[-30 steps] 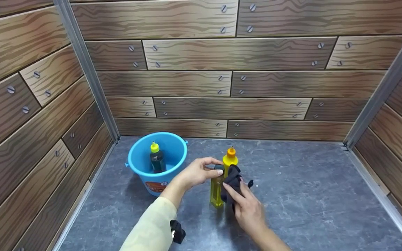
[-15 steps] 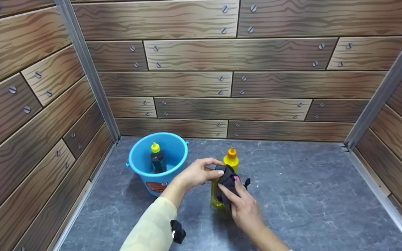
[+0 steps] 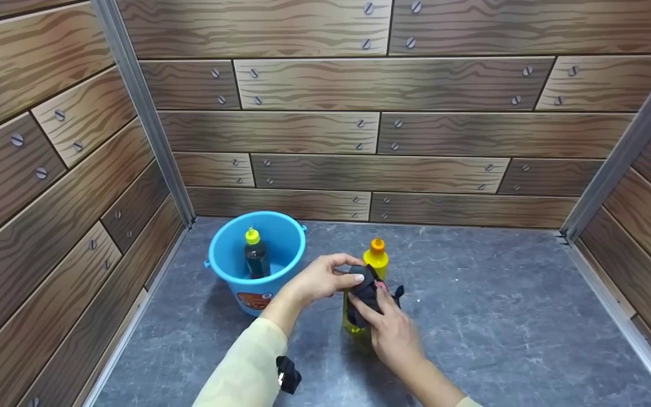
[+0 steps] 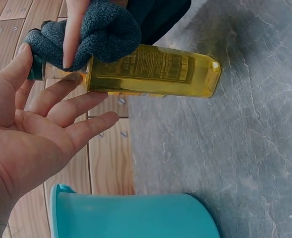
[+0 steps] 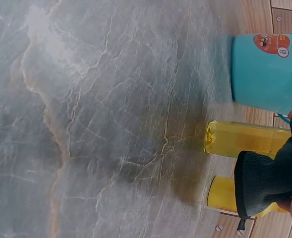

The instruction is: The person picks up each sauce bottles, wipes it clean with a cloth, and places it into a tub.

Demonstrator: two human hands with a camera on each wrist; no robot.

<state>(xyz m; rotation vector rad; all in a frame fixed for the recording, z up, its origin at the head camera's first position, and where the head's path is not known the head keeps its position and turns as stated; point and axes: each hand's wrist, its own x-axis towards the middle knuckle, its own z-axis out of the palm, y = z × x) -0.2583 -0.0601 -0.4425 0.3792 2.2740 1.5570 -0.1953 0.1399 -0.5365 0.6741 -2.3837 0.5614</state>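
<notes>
While your left hand [image 3: 317, 278] pinches the yellow bottle [image 4: 155, 71] by its dark cap to steady it, your right hand [image 3: 390, 333] fingers press the dark cloth [image 4: 93, 32] against its neck, just beside your left fingertips.

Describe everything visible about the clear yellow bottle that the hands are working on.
The clear yellow bottle is a flat-sided see-through container of yellow liquid with a printed label and a dark green cap. It stands upright on the grey marbled floor, in front of a yellow bottle with an orange cap and right of the blue bucket. The left hand holds it at the cap. The right hand presses a dark cloth against its upper part.
</notes>
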